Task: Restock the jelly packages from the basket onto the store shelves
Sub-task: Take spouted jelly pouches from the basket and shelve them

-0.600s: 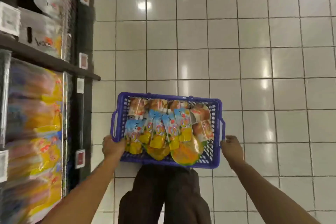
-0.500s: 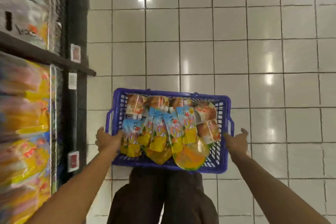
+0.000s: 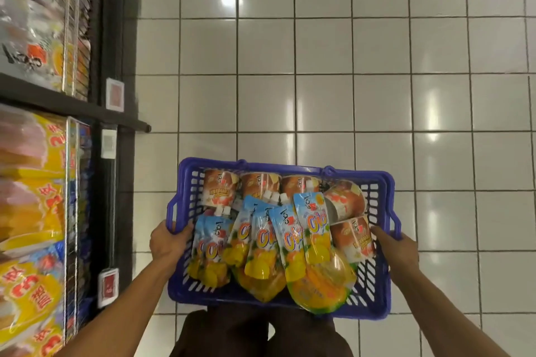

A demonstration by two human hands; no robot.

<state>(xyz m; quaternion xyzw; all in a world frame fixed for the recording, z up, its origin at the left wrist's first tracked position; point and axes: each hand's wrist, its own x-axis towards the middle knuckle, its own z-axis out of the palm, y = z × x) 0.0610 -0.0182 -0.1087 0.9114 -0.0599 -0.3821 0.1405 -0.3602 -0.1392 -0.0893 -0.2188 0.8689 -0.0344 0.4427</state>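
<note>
Shelves: the store shelves [image 3: 72, 107] were noted at the far left, stocked with yellow packs [image 3: 32, 153]; price tags [image 3: 115, 95] were fixed to the uprights.
Left grip: the left grip [image 3: 168, 240] was found curled round the left rim of the basket, just below its side handle.
Basket: the blue basket [image 3: 185, 293] was held in front of the body, above the tiled floor [image 3: 319, 66] and just beside the shelves.
Jelly packages: all were seen inside the basket, with jelly pouches [image 3: 290, 240] overlapped in the near half and jelly cups [image 3: 259, 184] along the far wall and right side.
Right grip: the right grip [image 3: 396, 246] was closed on the right rim by the handle.
Change: half a second before, the right fingers had been spread off the rim; they were now seated.
Meaning: carrying was judged secured and restocking not yet begun.
</note>
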